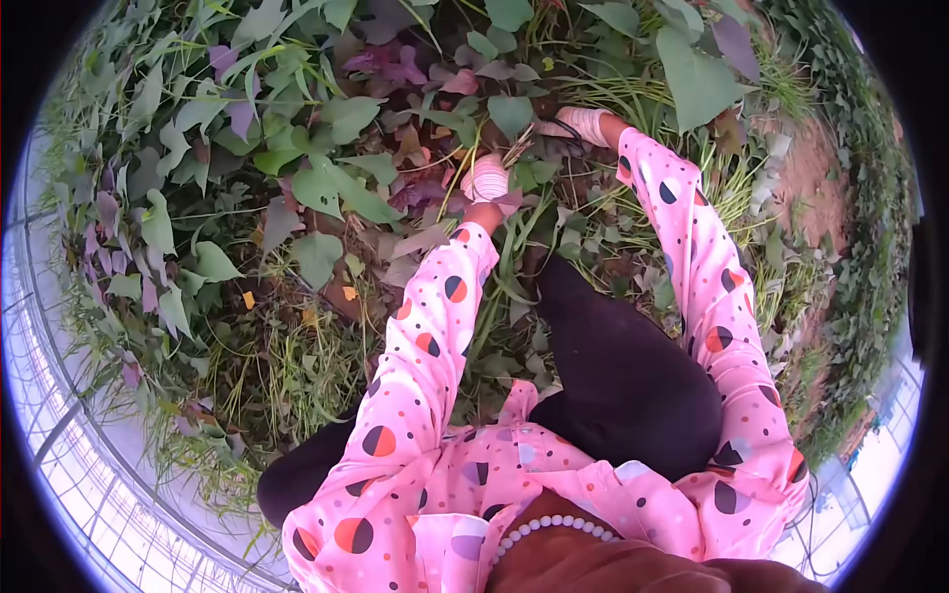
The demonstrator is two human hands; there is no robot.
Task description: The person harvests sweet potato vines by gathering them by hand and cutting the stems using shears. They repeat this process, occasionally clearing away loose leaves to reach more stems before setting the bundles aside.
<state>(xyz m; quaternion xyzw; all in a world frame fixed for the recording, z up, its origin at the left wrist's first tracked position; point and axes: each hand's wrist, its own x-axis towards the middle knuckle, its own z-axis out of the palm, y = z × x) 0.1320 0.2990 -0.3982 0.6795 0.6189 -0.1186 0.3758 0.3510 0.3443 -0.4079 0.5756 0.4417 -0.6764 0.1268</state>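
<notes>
My left hand [484,180], in a pale striped glove, is low among the leafy vines [341,188]. Its fingers look curled in, and thin brownish stems [518,148] rise beside its fingertips; leaves partly cover the hand. A little farther off and to the right is my right hand [578,126], gloved the same way and pointing left toward those stems. A dark, thin, curved thing shows at its fingers, too small and shaded to name. Both hands are close together but apart, near the ground.
Broad green and purple leaves crowd the far side and left. Long grass [489,306] and cut-looking stalks lie around my bent, dark-clad knee [628,381]. Bare brown soil [816,188] runs along the right, with a leafy row [875,217] beyond. Pale sheeting with a grid [74,425] borders the left.
</notes>
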